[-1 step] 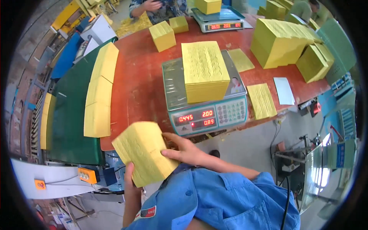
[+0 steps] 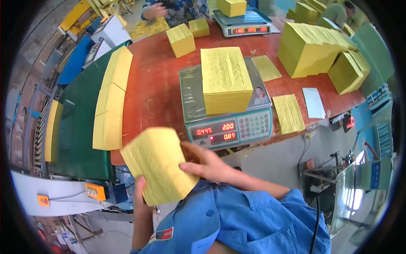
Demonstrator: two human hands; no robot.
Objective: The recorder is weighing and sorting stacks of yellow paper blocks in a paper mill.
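The person wears a blue work shirt (image 2: 237,220) with buttons. A small red patch (image 2: 163,234) sits on it. Forearms are bare.

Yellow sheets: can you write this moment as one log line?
left hand: holds yellow sheets | right hand: holds same | scale: stack on it

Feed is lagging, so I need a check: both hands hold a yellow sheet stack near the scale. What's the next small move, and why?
Probably lift the held stack up and forward to set it on the pile on the scale. Both the left hand and right hand grip it just short of the scale's front, the display is lit, and the pile's top is bare. This is a judgement only.
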